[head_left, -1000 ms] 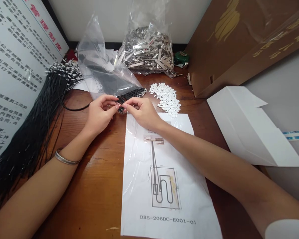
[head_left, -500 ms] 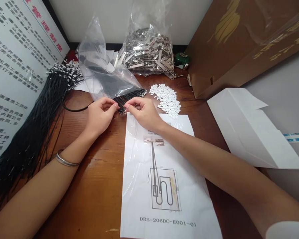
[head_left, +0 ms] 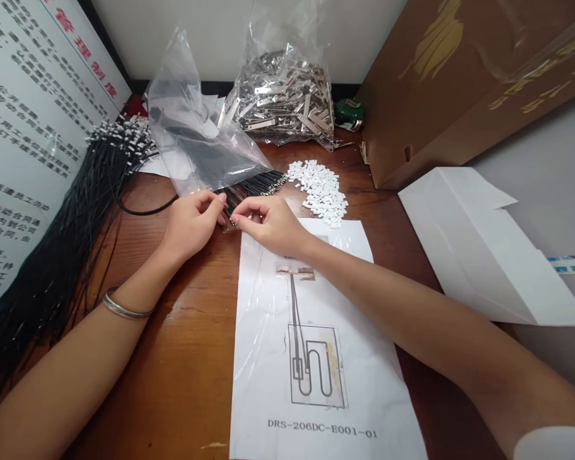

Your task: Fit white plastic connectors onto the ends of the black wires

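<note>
My left hand [head_left: 191,223] is closed in a pinch at the near ends of a bundle of thin black wires [head_left: 259,185]. Close beside it, my right hand [head_left: 273,223] pinches the tip of a wire between thumb and forefinger. The wires have small metal terminals and come out of a clear plastic bag [head_left: 186,108]. Fingers partly hide which wires are gripped. A pile of small white plastic connector housings [head_left: 319,188] lies just beyond my right hand. Under my right wrist is a printed drawing sheet [head_left: 263,396] in a clear cover.
A large bundle of black wires with white ends [head_left: 71,223] lies at left. Behind stand a bag of metal strips [head_left: 287,96] and a green object [head_left: 349,114]. A brown box [head_left: 436,83] and a folded white carton [head_left: 483,255] border the right side.
Both hands have shifted slightly, the right a little left and downward. The wire bundle's ends beside them are more spread out, and the gap between the fingertips differs a little.
</note>
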`<act>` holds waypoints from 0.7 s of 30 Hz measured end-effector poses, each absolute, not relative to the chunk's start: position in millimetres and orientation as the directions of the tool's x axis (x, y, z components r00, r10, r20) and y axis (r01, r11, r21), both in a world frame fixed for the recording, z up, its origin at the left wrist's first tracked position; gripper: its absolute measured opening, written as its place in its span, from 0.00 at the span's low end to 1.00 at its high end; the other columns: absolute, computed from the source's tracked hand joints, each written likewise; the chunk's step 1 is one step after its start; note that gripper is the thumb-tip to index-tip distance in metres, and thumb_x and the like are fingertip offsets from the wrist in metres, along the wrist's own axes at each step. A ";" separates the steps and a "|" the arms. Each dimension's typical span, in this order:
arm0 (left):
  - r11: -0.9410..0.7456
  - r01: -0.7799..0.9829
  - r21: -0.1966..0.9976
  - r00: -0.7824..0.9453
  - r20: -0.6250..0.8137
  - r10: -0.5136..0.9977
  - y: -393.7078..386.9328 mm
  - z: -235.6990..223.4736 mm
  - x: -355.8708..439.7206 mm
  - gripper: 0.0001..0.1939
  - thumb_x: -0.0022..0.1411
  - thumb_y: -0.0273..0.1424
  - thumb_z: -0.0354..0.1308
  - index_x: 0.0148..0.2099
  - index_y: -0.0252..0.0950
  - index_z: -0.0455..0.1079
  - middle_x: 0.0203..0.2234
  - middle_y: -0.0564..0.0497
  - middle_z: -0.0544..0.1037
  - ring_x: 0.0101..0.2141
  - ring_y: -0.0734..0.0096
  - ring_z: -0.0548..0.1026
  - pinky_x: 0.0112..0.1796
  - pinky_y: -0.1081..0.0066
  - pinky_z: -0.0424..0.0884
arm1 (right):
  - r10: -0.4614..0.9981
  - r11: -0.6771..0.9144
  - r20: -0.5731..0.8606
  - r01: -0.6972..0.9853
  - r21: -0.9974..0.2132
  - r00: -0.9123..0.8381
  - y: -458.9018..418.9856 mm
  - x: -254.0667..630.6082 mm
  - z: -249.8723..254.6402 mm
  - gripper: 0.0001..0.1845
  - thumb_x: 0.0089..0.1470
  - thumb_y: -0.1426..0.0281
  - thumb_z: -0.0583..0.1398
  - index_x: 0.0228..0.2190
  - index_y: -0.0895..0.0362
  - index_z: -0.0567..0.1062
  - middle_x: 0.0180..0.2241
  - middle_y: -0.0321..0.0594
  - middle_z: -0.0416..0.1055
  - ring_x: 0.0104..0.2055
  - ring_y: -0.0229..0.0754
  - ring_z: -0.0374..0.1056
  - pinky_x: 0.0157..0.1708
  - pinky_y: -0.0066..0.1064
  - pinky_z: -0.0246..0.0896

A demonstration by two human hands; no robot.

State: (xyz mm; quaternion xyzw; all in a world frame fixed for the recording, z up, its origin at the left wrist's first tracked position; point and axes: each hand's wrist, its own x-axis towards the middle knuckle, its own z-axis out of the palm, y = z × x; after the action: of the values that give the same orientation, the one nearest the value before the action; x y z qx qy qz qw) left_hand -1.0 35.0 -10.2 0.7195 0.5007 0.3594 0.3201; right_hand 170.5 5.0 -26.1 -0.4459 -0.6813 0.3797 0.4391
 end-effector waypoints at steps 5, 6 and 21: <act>-0.373 0.503 0.780 0.261 0.274 0.926 32.2 -10.7 -1.2 0.13 0.65 0.33 0.51 0.36 0.33 0.76 0.28 0.48 0.82 0.29 0.70 0.78 0.36 0.70 0.74 | 0.953 0.274 0.233 0.220 -0.936 -0.196 6.9 170.3 -25.6 0.08 0.53 0.69 0.61 0.26 0.59 0.77 0.24 0.35 0.72 0.24 0.32 0.58 0.27 0.29 0.54; -0.433 0.552 0.712 0.294 0.320 0.901 30.7 -10.9 -1.5 0.14 0.65 0.33 0.51 0.39 0.33 0.77 0.33 0.47 0.83 0.33 0.67 0.79 0.40 0.67 0.75 | 0.959 0.255 0.221 0.196 -0.947 -0.180 7.8 170.8 -25.8 0.08 0.53 0.69 0.61 0.26 0.59 0.77 0.24 0.35 0.73 0.24 0.33 0.59 0.27 0.29 0.55; -0.595 0.787 0.160 0.593 0.067 0.802 22.9 -13.9 2.0 0.28 0.73 0.37 0.42 0.69 0.32 0.59 0.68 0.46 0.60 0.69 0.59 0.55 0.67 0.57 0.53 | 0.963 0.231 0.218 0.068 -0.970 -0.161 13.1 177.0 -28.2 0.06 0.50 0.68 0.62 0.25 0.58 0.74 0.25 0.36 0.73 0.28 0.36 0.65 0.31 0.31 0.60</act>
State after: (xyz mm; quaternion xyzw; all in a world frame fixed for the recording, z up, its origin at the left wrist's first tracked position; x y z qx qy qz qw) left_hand 2.0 22.9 -13.9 0.8906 0.4463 0.0661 0.0569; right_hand 177.0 13.1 -28.2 -0.4216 -0.6113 0.4545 0.4919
